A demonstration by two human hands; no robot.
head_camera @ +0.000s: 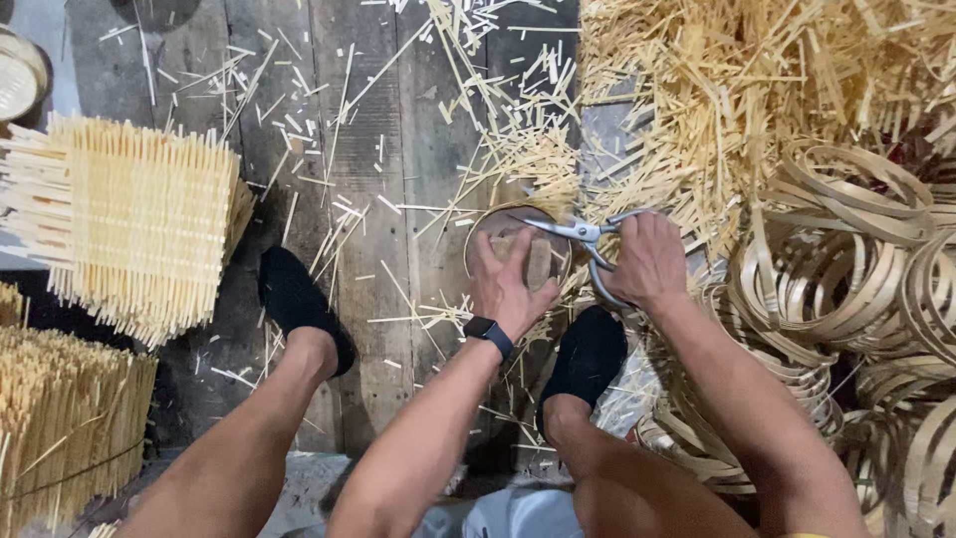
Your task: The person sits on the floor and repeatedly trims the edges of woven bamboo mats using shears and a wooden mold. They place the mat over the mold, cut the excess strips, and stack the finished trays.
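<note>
Your left hand point(508, 284) closes around a small round bamboo hoop point(518, 249), fingers spread over its woven face, probably to keep it steady against the blades. Just to its right, your right hand point(649, 261) grips the handles of metal scissors point(583, 234), whose blades reach left across the hoop's upper rim and seem slightly parted. Below both hands your feet in black shoes point(588, 359) frame the work on the dark wooden floor point(388, 149). Farther right of the scissors hand, bent bamboo rings point(846, 269) lie stacked loose. Beyond, a heap of cut bamboo strips point(737, 90) spreads. Far left, woven bamboo mats point(139, 219) sit piled; no container shows clearly.
</note>
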